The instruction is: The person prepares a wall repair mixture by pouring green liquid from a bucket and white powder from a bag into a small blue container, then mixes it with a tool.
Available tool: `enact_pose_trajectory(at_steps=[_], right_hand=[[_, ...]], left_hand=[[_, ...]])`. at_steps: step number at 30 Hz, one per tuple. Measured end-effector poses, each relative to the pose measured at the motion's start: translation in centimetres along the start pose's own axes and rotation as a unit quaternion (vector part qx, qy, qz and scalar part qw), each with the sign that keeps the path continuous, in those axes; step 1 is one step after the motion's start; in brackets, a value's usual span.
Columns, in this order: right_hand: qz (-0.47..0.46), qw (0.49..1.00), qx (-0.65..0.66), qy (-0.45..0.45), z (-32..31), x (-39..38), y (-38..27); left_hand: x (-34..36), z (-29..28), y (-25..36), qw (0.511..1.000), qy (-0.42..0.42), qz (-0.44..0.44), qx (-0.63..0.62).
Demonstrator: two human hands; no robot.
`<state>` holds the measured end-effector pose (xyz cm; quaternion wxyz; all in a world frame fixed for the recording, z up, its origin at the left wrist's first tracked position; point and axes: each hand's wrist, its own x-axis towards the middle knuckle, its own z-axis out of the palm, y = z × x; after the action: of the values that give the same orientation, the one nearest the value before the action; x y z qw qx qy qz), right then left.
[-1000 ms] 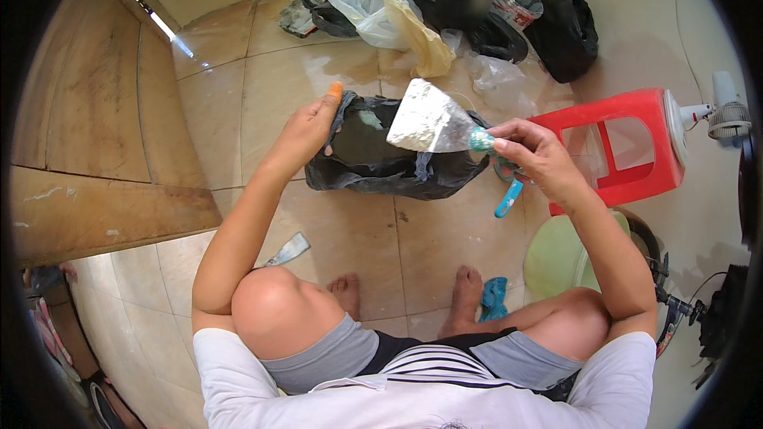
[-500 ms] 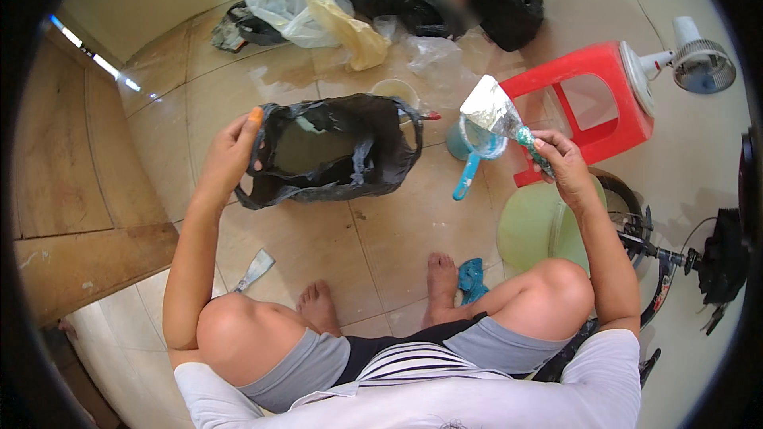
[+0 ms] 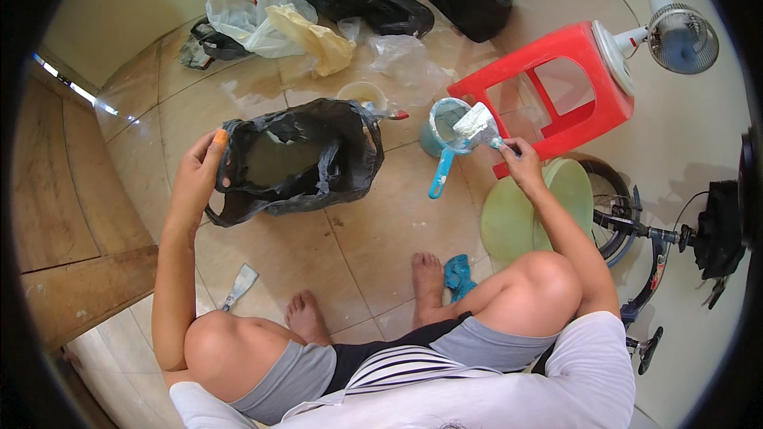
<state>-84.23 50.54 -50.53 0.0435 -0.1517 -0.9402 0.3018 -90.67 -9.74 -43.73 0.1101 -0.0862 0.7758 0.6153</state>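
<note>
Head view: the left hand (image 3: pixel 199 165) grips the black bag (image 3: pixel 362 147) by its rim while the right hand (image 3: pixel 522 165) holds a putty knife (image 3: pixel 485 133) at the blue dipper (image 3: pixel 431 141), its blade carrying white paste (image 3: pixel 474 118) (loaded, apparently, but not yet cleared).

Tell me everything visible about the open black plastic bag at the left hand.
The open black plastic bag looks thin and crinkled, with a loop handle at lower left. Its mouth gapes upward; inside show a greyish surface and a pale patch, contents unclear. It appears to rest on the beige tiled floor, its left rim gripped by the left hand.
</note>
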Motion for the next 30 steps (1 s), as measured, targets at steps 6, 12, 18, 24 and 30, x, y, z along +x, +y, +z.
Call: enact_pose_trajectory(at_steps=[6, 12, 18, 24, 30], right_hand=[[-0.133, 0.967, -0.209, 0.055, 2.3, -1.2, -4.1], [-0.184, 0.94, -0.286, 0.044, 2.8, -1.2, -4.0], [-0.201, 0.932, -0.296, 0.057, 2.6, -1.2, -4.6], [-0.189, 0.938, -0.283, 0.062, 2.5, -0.9, -4.8], [-0.161, 0.953, -0.24, 0.087, 1.5, -0.7, -4.5]], left_hand=[[-0.4, -0.4, 0.0, 1.0, 0.015, -0.001, 0.014], [0.0, -0.4, -0.3, 1.0, -0.003, -0.002, 0.019], [-0.2, -0.2, -0.5, 1.0, -0.003, 0.002, 0.014], [-0.3, -0.5, -0.4, 1.0, -0.01, 0.014, 0.022], [-0.3, -0.8, 2.2, 0.996, -0.024, -0.018, 0.08]])
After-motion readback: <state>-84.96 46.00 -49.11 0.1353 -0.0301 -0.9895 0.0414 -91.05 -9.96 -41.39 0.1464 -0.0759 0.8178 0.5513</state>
